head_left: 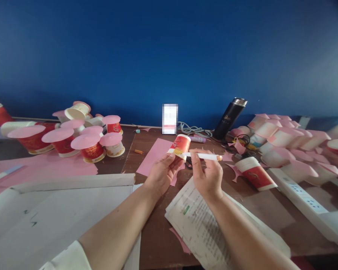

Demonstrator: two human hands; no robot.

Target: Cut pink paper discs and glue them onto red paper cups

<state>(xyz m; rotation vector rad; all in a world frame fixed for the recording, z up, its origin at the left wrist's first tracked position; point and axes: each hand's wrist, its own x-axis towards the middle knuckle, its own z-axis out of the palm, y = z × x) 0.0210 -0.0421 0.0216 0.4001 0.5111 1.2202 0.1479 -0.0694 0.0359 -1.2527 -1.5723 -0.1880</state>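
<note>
Our left fingers point(168, 160) grip the tilted paper cup point(181, 143) while our right fingers point(196, 165) pinch the white pen point(208, 156), its long axis crosswise, pointing left at the cup's lower end.

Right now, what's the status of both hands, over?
Left hand holding tilted red paper cup. Right hand gripping white pen, one end at cup. Printed sheets below right hand; pink paper scrap nearby.
</note>
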